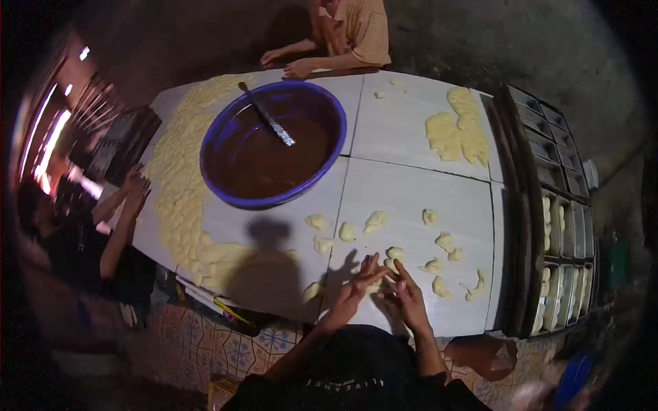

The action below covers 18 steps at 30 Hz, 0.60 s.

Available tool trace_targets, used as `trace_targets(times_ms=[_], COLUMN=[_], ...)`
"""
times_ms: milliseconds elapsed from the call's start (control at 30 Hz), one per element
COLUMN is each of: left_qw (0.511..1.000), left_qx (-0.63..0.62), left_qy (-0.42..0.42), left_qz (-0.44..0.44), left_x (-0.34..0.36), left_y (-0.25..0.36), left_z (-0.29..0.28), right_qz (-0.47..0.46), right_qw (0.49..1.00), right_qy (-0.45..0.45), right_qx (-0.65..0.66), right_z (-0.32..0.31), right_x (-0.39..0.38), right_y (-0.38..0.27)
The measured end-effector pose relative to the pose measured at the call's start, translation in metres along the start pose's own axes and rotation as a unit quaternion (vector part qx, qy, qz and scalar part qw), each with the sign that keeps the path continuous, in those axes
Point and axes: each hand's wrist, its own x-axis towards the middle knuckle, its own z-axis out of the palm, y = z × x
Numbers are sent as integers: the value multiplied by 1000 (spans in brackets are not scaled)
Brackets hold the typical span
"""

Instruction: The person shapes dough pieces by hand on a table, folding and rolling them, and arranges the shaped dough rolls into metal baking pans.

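At the near edge of the white table (pixel 411 192), my left hand (pixel 351 296) and my right hand (pixel 410 298) are close together around a small piece of pale yellow dough (pixel 374 286). The fingers of both hands point away from me and partly hide that piece. Just beyond the fingertips sits a rounded dough lump (pixel 395 253). More loose lumps lie around: a dough piece (pixel 441 287) and a curved dough strip (pixel 477 284) to the right, a dough ball (pixel 347 231) and a dough lump (pixel 375 221) farther off.
A large purple basin (pixel 322 185) with brown contents and a long-handled tool (pixel 267 115) stands far left. Dough sheet (pixel 178 185) covers the left side; a dough slab (pixel 459 130) lies far right. Metal molds (pixel 562 226), some filled, line the right. Other people's hands rest at the left and far edges.
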Motion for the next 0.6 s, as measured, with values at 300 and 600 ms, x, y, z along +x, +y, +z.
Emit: trace_targets(times_ms=[300, 600], left_qw=[946, 801], left_qx=[179, 159], left_qy=[269, 573], left_qz=[-7, -77], left_x=[-44, -153], left_y=[22, -112], left_z=[-50, -125], right_qz=[-8, -35], right_qw=[988, 957], right_qy=[-144, -266], right_qx=[-52, -105], right_z=[49, 139], right_x=[15, 47], right_y=[-14, 4])
